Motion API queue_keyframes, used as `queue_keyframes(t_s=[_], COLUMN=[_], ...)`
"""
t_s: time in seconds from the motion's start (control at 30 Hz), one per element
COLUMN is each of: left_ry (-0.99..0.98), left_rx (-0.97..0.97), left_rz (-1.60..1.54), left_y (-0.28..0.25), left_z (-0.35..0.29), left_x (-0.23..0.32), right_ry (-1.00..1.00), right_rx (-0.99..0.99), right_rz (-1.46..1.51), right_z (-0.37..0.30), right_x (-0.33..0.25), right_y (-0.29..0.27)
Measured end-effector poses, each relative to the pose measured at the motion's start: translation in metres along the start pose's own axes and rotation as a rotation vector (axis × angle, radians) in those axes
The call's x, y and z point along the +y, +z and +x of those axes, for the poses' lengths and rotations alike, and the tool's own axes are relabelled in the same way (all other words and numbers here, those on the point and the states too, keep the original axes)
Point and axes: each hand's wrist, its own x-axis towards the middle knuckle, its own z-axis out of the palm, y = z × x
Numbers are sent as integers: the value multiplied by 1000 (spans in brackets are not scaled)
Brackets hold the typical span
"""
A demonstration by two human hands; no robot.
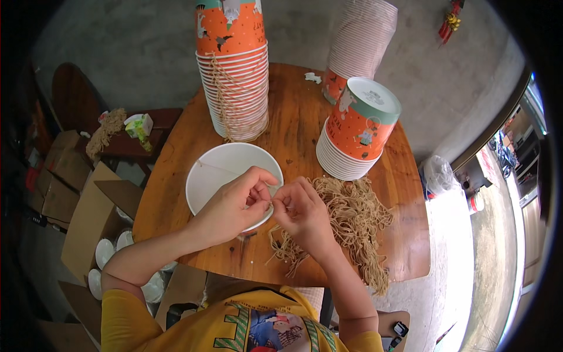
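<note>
A white paper bucket (202, 188) stands with its open top facing me on the wooden table (293, 126). A thin tan cord (214, 167) runs from the bucket's far left rim across its inside toward my hands. Over the near right rim, my left hand (231, 205) pinches the cord's end between thumb and fingers. Close against it, my right hand (305, 214) is also closed in a pinch on the cord; the fingertips mostly hide it. A loose heap of tan cords (352, 214) lies beside and under my right hand.
Behind the bucket rises a tall stack of orange paper buckets (234, 88), cords hanging down it. A shorter upside-down stack (358, 129) and a plastic-wrapped stack (363, 41) stand at the right. An open carton (88, 229) with white round items sits left; a bench (158, 126) holds more cord.
</note>
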Motion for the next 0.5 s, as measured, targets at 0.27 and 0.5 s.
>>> queue_keyframes(t_s=[0.27, 0.5], left_ry=[259, 369], left_rx=[33, -8], left_rz=[416, 542], left_y=[-4, -8], left_z=[5, 7], left_x=[10, 10], right_ry=[82, 73], right_rx=[-35, -11], right_rz=[168, 128], right_z=[0, 2], right_x=[1, 2], right_y=[1, 1])
